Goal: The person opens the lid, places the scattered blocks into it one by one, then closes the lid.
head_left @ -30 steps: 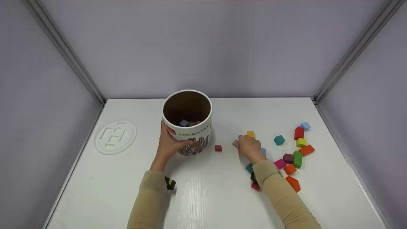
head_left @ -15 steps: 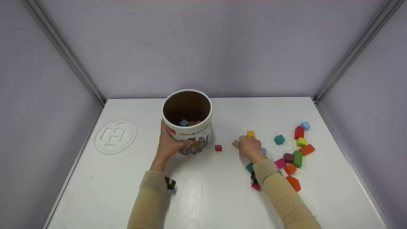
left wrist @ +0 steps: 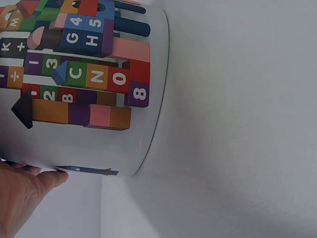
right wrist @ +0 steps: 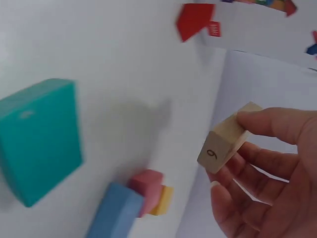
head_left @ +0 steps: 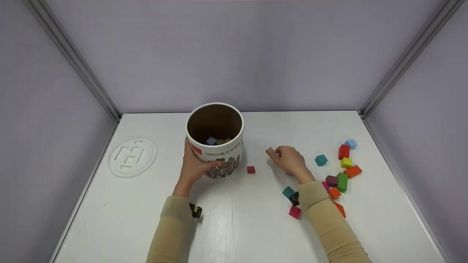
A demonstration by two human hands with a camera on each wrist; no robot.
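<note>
A large white bucket (head_left: 229, 155) with an open top and printed block pictures stands on the table. My left hand (head_left: 194, 166) grips its left side, thumb across the front; in the left wrist view, part of the hand (left wrist: 22, 196) shows against the printed wall (left wrist: 74, 144). Inside lie a light blue block (head_left: 211, 141) and some wooden ones, partly hidden. My right hand (head_left: 291, 160) pinches a plain wooden block (head_left: 271, 153) above the table between thumb and fingers. In the right wrist view, the block (right wrist: 228, 136) bears a digit, 6 or 9. A small red block (head_left: 251, 170) lies between bucket and right hand.
Several coloured blocks lie at the right, among them a teal one (head_left: 321, 160), a green one (head_left: 342, 182) and a yellow one (head_left: 346, 163). Near the right wrist are a teal block (head_left: 288, 192) and a crimson block (head_left: 295, 212). A round white lid (head_left: 132, 157) lies left.
My right hand has lifted the wooden block off the table and moved slightly away from me. It now hides the orange-yellow and blue blocks. My left hand and the bucket have stayed put.
</note>
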